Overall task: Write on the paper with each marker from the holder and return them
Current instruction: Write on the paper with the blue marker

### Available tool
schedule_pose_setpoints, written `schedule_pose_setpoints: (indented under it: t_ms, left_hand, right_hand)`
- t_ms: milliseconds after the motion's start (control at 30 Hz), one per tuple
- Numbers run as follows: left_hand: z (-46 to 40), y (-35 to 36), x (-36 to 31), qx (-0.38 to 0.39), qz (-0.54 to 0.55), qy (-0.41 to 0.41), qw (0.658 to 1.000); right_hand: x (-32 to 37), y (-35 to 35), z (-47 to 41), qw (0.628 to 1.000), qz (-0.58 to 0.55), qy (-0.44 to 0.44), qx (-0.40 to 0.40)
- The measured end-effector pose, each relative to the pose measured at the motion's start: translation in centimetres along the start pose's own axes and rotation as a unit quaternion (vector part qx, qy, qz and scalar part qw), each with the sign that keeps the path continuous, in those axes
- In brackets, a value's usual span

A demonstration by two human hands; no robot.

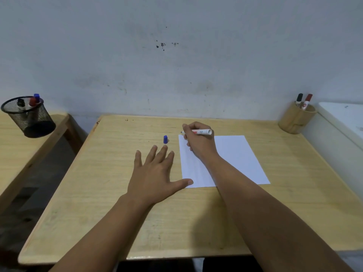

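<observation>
Right hand [198,140] is closed round a white marker [199,132], fingers wrapped on the front half of the barrel. Marker lies near horizontal, tip pointing left, just past the top-left corner of the paper [225,160]. Tip sits at or just off the paper's edge; can't tell if it touches. Cap is off. Back end of the barrel sticks out to the right of the knuckles.

Left hand [155,173] is flat on the desk [98,183], palm down, fingers spread wide, holding nothing. Its thumb tip rests on the lower-left corner of the paper. Fingertips point away toward a blue cap [165,139], which stands on the desk just beyond the middle finger, apart from it, and just left of the paper's top edge.

Paper looks blank; a faint shadow from the right forearm crosses its left side.

Wooden cup [296,120] at the far right corner of the desk, by the wall, holds two markers upright: one black-capped [299,99], one red-capped [306,101]. Well apart from both hands.

Black mesh holder [29,118] stands on a separate table to the left, with black, red and blue capped markers inside. Also well apart.

Nothing lies between the marker tip and the paper. Right forearm covers part of the sheet's lower left.
</observation>
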State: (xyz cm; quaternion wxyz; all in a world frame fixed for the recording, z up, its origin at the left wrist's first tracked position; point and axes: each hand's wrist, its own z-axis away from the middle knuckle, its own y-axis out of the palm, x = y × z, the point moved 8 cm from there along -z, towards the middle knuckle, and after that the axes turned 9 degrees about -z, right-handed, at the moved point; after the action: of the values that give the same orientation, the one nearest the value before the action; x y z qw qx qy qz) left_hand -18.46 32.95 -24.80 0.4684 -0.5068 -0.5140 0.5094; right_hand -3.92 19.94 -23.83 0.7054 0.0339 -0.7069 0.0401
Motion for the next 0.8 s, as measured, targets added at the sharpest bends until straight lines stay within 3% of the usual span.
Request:
schedule_pose_setpoints:
  t_ms: [333,533,800]
  left_hand:
    - [0.1,0.1,0.8,0.023,0.001,-0.026,0.999]
    - [0.4,0.0,0.8,0.011,0.007,-0.017,1.000]
    - [0.3,-0.2,0.7,0.003,0.000,-0.015,1.000]
  right_hand:
    - [-0.7,0.1,-0.5,0.998,-0.058,0.009,-0.005]
    - [-1.0,0.7,-1.8,0.991,-0.104,0.081,0.001]
    - [-0.3,3.1,-1.9,0.991,-0.122,0.019,0.054]
